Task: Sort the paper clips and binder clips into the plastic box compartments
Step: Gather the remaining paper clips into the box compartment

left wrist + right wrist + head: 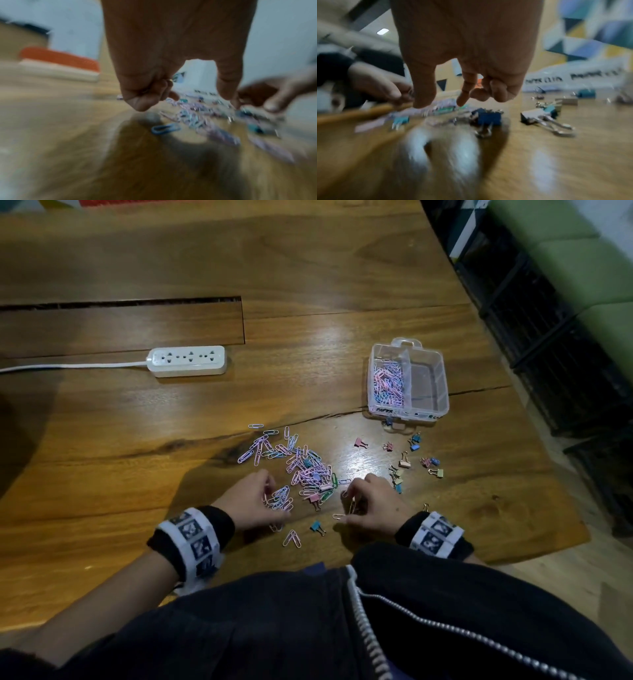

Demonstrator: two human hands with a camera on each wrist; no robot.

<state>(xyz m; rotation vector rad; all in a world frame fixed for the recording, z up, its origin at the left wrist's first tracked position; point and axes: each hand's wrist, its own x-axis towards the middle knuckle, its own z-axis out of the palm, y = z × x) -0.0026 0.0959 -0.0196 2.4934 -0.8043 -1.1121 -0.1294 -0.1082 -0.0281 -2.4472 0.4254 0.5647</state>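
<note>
A white power strip (187,361) is lying at the far left of the wooden table (102,440), its cord running off to the left. Nearer, the left hand (251,503) is resting low over the table with its fingers curled in around a small bunch of paper clips (281,498); whether it is gripping them or only cupping them cannot be told, and the wrist view is too blurred to settle it. Just right of it the main heap of paper clips (301,467) is spreading across the middle of the table, with a few binder clips mixed in. The right hand (371,506) is sitting at the heap's near right edge, its thumb and forefinger pinching a single paper clip (352,506). Loose binder clips (406,462) are lying scattered further right. Beyond them the clear plastic box (442,402) is standing open, its left compartment holding paper clips.
</note>
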